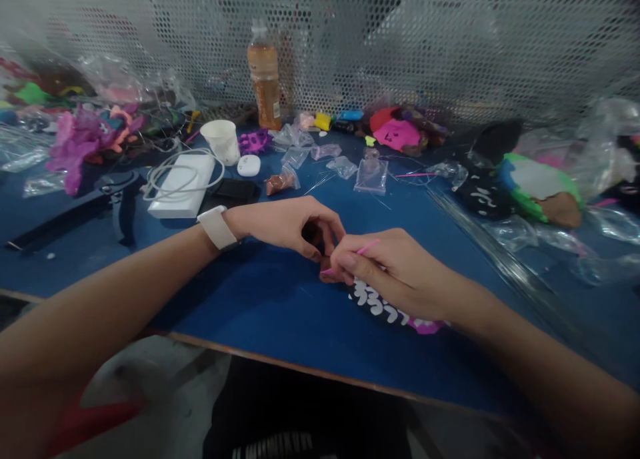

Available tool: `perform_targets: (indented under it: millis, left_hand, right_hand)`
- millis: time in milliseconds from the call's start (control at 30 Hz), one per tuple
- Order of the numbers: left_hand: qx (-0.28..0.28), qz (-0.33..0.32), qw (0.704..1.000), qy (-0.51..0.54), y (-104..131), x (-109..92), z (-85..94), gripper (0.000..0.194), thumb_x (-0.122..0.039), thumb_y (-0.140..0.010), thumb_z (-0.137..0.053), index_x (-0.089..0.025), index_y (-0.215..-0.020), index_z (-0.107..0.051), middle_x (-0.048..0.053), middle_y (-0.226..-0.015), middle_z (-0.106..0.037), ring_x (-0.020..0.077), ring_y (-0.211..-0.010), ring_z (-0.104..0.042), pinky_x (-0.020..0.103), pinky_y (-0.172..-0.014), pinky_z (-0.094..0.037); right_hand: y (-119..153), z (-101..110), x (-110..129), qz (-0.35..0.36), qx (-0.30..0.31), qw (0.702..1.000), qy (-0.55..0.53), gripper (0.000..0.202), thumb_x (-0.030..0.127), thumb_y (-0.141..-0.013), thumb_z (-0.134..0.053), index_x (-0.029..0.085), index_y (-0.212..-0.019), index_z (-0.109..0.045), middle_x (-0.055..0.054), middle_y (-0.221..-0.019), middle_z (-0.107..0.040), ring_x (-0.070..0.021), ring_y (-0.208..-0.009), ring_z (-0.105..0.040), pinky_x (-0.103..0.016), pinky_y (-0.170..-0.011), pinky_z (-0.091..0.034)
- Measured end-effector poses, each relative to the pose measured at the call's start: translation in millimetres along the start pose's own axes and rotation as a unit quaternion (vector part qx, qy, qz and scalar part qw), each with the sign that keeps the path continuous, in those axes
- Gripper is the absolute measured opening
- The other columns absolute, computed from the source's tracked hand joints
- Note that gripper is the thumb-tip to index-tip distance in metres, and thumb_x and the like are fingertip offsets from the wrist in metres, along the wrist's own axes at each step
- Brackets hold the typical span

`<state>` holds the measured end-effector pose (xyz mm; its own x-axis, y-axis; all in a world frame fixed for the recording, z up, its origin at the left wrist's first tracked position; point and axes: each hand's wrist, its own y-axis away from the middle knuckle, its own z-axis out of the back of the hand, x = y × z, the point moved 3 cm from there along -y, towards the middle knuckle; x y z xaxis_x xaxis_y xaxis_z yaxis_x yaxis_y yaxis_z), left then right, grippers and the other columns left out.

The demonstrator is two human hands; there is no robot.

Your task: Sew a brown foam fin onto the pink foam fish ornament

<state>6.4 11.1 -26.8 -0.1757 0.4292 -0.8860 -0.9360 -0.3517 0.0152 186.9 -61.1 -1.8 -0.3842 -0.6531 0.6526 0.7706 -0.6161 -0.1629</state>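
My right hand (395, 265) pinches a thin pink stick tool (369, 247), whose lower tip meets a small brown clay piece (327, 270). My left hand (300, 225), with a white band on its wrist, curls its fingers and thumb around the far side of that brown clay, partly hiding it. Something dark shows inside the curl of the left fingers; I cannot make out what. Under my right hand lies a black clay piece (376, 301) with raised white squiggles and a magenta end, partly covered by the hand.
Behind my left hand are a bag of brown clay (281, 181), a white box (183, 189) with a coiled cable and a paper cup (221, 142). A drink bottle (264, 79) stands against the perforated metal panel. Colourful clay shapes (540, 185) and clear wrappers lie around; thin wires (480, 232) run at right.
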Motion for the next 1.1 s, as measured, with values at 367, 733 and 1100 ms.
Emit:
perform_targets:
  millis: [367, 733, 1100]
  left_hand:
    - [0.0, 0.003, 1.0, -0.001, -0.5, -1.9, 0.3, 0.038, -0.007, -0.083, -0.075, -0.017, -0.12, -0.071, 0.005, -0.098, -0.079, 0.014, -0.085, -0.074, 0.019, -0.073, -0.055]
    - [-0.004, 0.0, 1.0, -0.013, 0.2, -1.4, 1.0, 0.039, -0.007, -0.084, -0.074, -0.017, -0.121, -0.072, 0.006, -0.104, -0.079, 0.0157, -0.091, -0.075, 0.021, -0.079, -0.056]
    - [0.0, 0.002, 1.0, -0.001, -0.5, -1.3, -0.1, 0.04, -0.006, -0.083, -0.075, -0.017, -0.121, -0.071, 0.005, -0.1, -0.079, 0.0143, -0.087, -0.075, 0.018, -0.074, -0.056]
  right_hand:
    - [0.1, 0.8, -2.3, -0.004, 0.012, 1.0, 0.007, 0.04, 0.035, -0.112, -0.04, 0.021, -0.087, -0.068, 0.0, -0.08, -0.069, -0.0137, -0.068, -0.059, -0.026, -0.065, -0.038]
    - [1.0, 3.6, -0.1, 0.013, -0.021, 1.0, 0.016, 0.041, 0.035, -0.112, -0.042, 0.02, -0.081, -0.062, 0.004, -0.068, -0.058, -0.0107, -0.059, -0.05, -0.025, -0.06, -0.033]
    - [-0.1, -3.0, -2.8, -0.011, 0.014, 1.0, 0.003, 0.036, 0.034, -0.112, -0.041, 0.021, -0.087, -0.063, 0.001, -0.086, -0.071, -0.0132, -0.075, -0.062, -0.025, -0.069, -0.04]
